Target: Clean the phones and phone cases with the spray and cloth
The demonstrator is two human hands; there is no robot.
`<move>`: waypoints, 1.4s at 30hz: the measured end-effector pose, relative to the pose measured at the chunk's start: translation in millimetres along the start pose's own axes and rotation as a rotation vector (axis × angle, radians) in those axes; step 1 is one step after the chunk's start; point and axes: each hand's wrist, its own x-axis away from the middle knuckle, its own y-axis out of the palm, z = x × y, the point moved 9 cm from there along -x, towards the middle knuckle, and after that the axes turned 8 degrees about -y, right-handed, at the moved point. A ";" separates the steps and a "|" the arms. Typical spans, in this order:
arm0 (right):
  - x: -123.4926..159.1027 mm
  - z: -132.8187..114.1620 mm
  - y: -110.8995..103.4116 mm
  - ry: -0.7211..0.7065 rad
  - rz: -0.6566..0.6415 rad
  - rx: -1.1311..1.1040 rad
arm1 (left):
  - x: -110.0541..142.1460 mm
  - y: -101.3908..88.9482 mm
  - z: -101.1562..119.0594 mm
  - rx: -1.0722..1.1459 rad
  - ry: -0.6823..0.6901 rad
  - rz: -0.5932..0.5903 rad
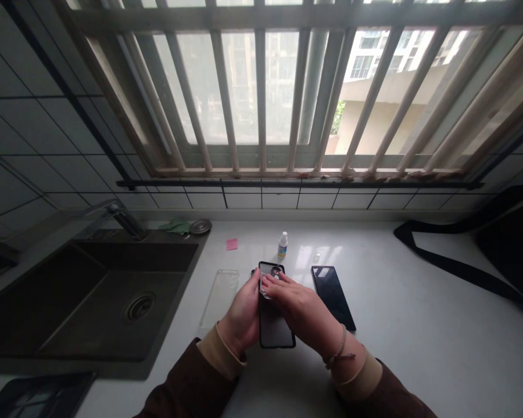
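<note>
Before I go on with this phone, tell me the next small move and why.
I'd probably lift the right hand slightly off the round camera ring and inspect it, since its fingers cover that spot and hide its condition. The left hand already grips the black-edged phone steadily, so it can stay put. The clear phone case lying beside it is likely best left until then.

Left hand (242, 310) clamps a black-edged phone (276, 331) on the counter (387, 348), right hand (300, 305) spreading its fingertips (272, 283) over what looks like the camera corner! Just past them, a small bottle (283, 246); leftward, a clear case (220, 299); rightward, a dark phone (332, 297).
</note>
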 end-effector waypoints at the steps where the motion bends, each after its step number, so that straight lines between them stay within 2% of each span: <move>1: -0.4 -1.6 1.4 -0.008 -0.022 -0.013 | 0.0 -2.1 0.8 0.004 -0.007 0.019; 9: 0.2 -13.2 12.7 0.014 -0.161 -0.174 | -2.5 -23.3 13.8 0.053 0.047 0.143; 14: 3.8 -9.3 8.4 0.140 -0.158 -0.409 | 0.3 -32.4 24.7 0.118 0.104 0.201; 17: 7.3 2.5 6.2 0.289 -0.131 -0.582 | 1.2 -32.3 26.5 0.073 0.085 0.202; 19: 11.1 17.5 3.7 0.446 -0.026 -0.746 | 1.0 -28.8 26.0 0.052 0.073 0.177; 23: 24.8 51.3 2.2 0.726 0.320 -1.063 | 2.0 -20.8 23.8 0.026 0.078 0.140; 25: 32.9 64.5 2.5 0.809 0.456 -1.125 | 2.8 -18.4 19.7 -0.002 0.048 0.133; 27: 40.0 73.7 -2.8 0.838 0.550 -1.070 | 4.0 -18.3 15.6 -0.029 0.013 0.138; 30: 46.6 76.7 -26.8 0.796 0.583 -0.679 | 5.8 -19.6 9.5 -0.065 -0.040 0.146; 32: 44.1 68.1 -43.7 0.711 0.533 -0.324 | 6.0 -18.1 4.2 -0.096 -0.078 0.126; 34: 33.7 53.5 -47.0 0.556 0.435 -0.080 | 5.3 -14.8 -0.7 -0.132 -0.102 0.097; 38: 11.7 24.1 -14.7 0.192 0.140 0.052 | 2.8 -1.3 -2.1 -0.076 -0.059 -0.007; 40: 7.7 14.8 0.5 0.091 0.030 0.056 | 1.7 1.3 1.0 -0.013 -0.028 -0.021; 42: 5.8 8.2 7.4 0.041 -0.028 0.020 | 0.5 -3.4 3.9 0.026 -0.024 0.026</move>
